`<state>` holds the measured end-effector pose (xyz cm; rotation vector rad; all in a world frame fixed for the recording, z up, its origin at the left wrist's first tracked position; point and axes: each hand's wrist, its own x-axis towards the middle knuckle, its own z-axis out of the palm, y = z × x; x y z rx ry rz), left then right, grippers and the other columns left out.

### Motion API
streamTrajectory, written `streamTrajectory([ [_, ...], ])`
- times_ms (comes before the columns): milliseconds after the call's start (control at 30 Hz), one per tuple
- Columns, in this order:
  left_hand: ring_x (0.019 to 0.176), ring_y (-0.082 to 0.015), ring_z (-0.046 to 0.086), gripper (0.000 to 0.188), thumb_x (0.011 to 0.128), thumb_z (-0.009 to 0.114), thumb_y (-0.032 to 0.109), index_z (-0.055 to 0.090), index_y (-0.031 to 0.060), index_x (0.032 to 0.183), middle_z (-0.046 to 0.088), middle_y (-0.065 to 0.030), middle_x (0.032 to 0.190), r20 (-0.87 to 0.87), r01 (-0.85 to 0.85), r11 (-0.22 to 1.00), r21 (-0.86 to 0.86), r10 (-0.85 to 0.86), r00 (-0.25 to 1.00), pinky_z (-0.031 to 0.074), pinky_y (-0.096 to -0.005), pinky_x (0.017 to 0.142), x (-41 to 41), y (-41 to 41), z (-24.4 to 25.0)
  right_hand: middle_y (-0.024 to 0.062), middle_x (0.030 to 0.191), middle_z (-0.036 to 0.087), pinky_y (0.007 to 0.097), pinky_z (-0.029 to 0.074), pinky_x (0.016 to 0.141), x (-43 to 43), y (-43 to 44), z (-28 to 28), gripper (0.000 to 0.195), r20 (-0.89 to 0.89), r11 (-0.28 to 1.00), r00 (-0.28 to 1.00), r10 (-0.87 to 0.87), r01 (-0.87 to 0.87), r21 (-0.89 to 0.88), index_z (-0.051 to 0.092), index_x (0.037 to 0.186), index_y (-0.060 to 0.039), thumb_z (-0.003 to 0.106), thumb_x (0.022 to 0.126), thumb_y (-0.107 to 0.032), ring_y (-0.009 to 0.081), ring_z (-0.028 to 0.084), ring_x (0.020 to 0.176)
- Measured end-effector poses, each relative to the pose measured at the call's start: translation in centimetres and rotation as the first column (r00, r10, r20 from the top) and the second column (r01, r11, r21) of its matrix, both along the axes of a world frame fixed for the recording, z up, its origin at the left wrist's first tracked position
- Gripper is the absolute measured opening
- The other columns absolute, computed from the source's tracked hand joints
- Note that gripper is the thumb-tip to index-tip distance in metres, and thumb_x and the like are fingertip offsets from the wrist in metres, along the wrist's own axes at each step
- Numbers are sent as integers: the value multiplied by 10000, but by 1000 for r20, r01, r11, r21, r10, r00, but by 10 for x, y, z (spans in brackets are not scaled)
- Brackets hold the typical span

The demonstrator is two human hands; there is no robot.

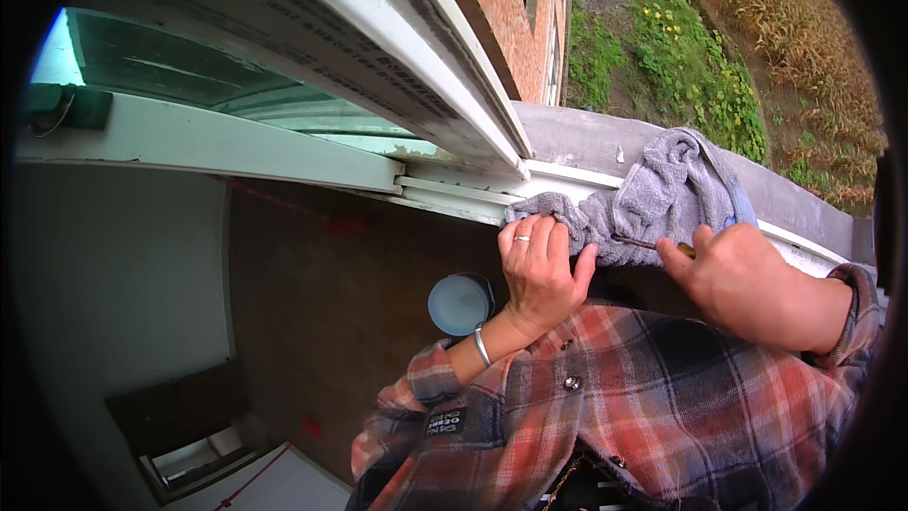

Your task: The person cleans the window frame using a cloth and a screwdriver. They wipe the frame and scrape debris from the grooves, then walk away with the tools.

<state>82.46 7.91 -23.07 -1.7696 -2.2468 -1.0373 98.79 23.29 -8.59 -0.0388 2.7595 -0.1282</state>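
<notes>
A grey terry cloth (674, 177) lies bunched over the white window track (454, 193) and partly over the outer sill. My left hand (543, 266), with a ring on one finger and a bangle at the wrist, presses its fingers on the cloth's left end. In my right hand (745, 284) is a thin metal tool with a yellowish handle (685, 250), probably a screwdriver. Its shaft points left and its tip touches the cloth near the middle. My right fingers hide most of the handle.
White sash frames with glass (248, 85) rise at the upper left. Beyond the grey outer sill (582, 129) are a brick wall (489, 14) and greenery below. A bucket of bluish liquid (460, 304) stands on the dark floor inside, left of my left forearm.
</notes>
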Motion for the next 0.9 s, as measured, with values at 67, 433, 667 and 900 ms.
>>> streamTrajectory([
  [67,903,-345,549,314,753,703,204,565,-30,910,577,-174,922,30,20,1000,19,-20,999,377,-464,863,-3,2,0,127,711,592,334,466,467,4,-4,-16,448,17,1000,1000,3,-3,26,574,1159,64,591,763,-145,233,607,582],
  [433,793,-335,592,157,795,654,6,598,-25,938,613,-161,877,369,129,959,252,-218,904,476,-388,717,40,35,22,159,744,569,385,506,544,45,-10,-107,444,-444,930,831,-335,217,-295,570,1224,-43,606,782,-79,292,604,587],
  [667,777,-365,589,149,859,635,141,609,52,976,611,-125,949,-28,131,940,314,-129,991,471,-435,652,21,125,44,198,919,650,430,497,708,63,-6,-127,329,-429,580,443,-787,294,-760,570,1208,-38,583,880,-70,375,624,833],
  [900,842,-373,616,229,880,616,198,596,24,1027,636,-173,970,-138,-153,970,190,181,974,486,-434,702,19,100,23,203,893,646,379,492,692,73,9,-118,351,-282,506,565,-775,288,-813,558,1235,-35,582,886,-53,337,641,767],
])
